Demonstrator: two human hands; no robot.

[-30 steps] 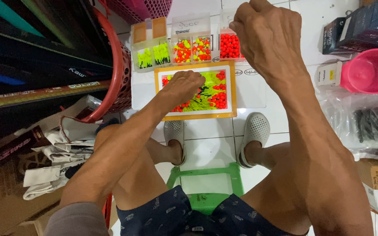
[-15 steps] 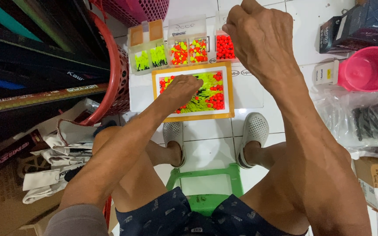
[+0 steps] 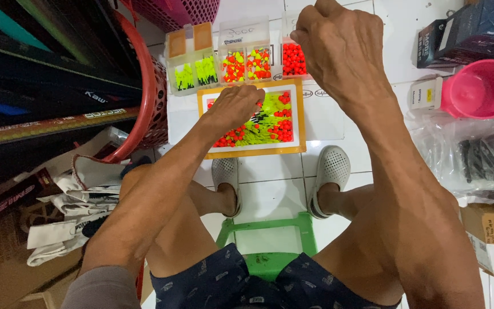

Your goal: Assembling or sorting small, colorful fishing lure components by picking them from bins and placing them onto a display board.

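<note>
Bottom of frame: green stool (image 3: 270, 240) between bare legs, dark patterned shorts, grey clogs (image 3: 331, 171) on white tile. Just above the clogs, centre frame, an orange-rimmed tray (image 3: 254, 151) lies flat on the floor with a loose heap of small floats (image 3: 270, 121), neon yellow stems and red-orange beads. Left hand (image 3: 235, 106) sits palm down on the tray's upper left, fingers curled into the heap, likely pinching one or more floats, but the fingertips are hidden so cannot tell. Right hand (image 3: 344, 48) is raised at upper centre-right, closer to the camera, fingers bunched in a loose fist above the red bead box (image 3: 293, 59); whether it pinches anything cannot tell. Floats look very light, small, smooth and probably slippery, thin stems likely bend or snap, so best picked by fingertip pinch at the bead end, one at a time. Beyond the tray, top centre: clear compartment boxes (image 3: 218, 64) in a row, sorted yellow-green at left, mixed orange and yellow mid, red at right, with white labelled lids propped behind. Two small oval stickers sit on the tile right of the tray. Right edge: pink bucket (image 3: 481, 86), small white carton with yellow label beside it, dark boxes upper right, clear bags mid right, brown carton lower right. Left: red basket rim (image 3: 144, 91), long dark rod packs, printed cloth bags.
</note>
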